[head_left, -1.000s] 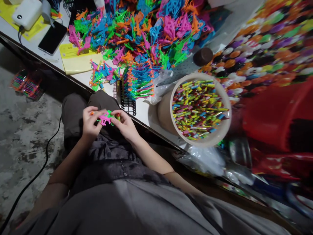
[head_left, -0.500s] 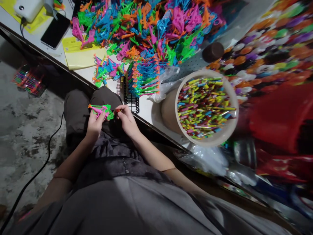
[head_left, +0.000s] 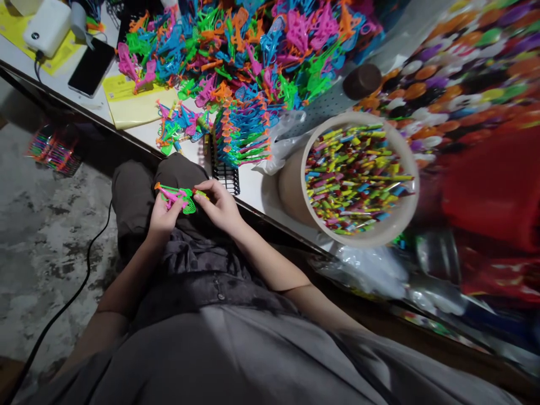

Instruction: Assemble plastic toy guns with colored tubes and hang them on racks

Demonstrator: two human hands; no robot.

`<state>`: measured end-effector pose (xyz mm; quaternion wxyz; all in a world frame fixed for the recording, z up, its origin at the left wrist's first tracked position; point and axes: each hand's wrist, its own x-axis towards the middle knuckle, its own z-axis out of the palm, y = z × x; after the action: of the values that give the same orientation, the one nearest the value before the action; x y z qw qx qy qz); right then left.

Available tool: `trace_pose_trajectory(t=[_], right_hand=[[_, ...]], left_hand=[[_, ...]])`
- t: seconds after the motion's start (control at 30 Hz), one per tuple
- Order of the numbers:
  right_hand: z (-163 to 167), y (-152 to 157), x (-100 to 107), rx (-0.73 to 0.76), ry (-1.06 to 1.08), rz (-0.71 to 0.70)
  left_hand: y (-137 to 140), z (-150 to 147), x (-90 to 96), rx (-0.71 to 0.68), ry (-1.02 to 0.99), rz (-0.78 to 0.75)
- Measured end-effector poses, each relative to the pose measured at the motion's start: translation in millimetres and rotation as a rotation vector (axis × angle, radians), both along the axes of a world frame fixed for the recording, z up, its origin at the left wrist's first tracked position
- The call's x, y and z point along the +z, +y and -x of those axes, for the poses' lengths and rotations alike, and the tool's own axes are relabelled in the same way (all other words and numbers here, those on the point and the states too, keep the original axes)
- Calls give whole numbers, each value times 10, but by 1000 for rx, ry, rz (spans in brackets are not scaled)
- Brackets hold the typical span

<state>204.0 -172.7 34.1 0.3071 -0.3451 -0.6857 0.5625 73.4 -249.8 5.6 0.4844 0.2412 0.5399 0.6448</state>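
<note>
My left hand [head_left: 162, 218] is closed on a small pink-and-green plastic toy [head_left: 172, 194] with an orange tip and a green mesh part. Held over my lap, the toy points its orange end to the left. Close by on the right, my right hand [head_left: 220, 209] pinches a small red-and-yellow piece [head_left: 201, 194] between thumb and fingertips. That piece is at the toy's green end; whether they touch I cannot tell. Above the hands, a row of similar toys [head_left: 247, 132] stands in a black rack [head_left: 228, 179] at the table edge.
A beige bucket [head_left: 291, 174] of short colourful sticks stands right of the rack. Behind lies a heap of bright plastic toys [head_left: 236, 42]. A phone [head_left: 91, 67], a white device [head_left: 48, 28] and yellow paper [head_left: 130, 107] lie at left. A filled rack [head_left: 54, 151] sits on the floor.
My right hand has moved slightly left, bringing its piece to the toy's green end. More of the piece, with yellow on it, now shows. My left hand still holds the toy.
</note>
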Motion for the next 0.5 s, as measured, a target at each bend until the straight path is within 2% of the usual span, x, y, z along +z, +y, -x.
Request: trace_pose_trajectory(t=[0.1,0.23,0.37,0.5], right_hand=[[-17,12,10,18,-43,-80],[-30,-24,18,40,-49,-106],[-31,-96,28,15,-30,-80],[-138,-86,54,-43,-9,-12]], left_hand=[[5,39,-22,1,63,-5],[4,73,10,-17,119,-28],[21,71,92,-32,157,-23],[177,127,188,-155,256,-7]])
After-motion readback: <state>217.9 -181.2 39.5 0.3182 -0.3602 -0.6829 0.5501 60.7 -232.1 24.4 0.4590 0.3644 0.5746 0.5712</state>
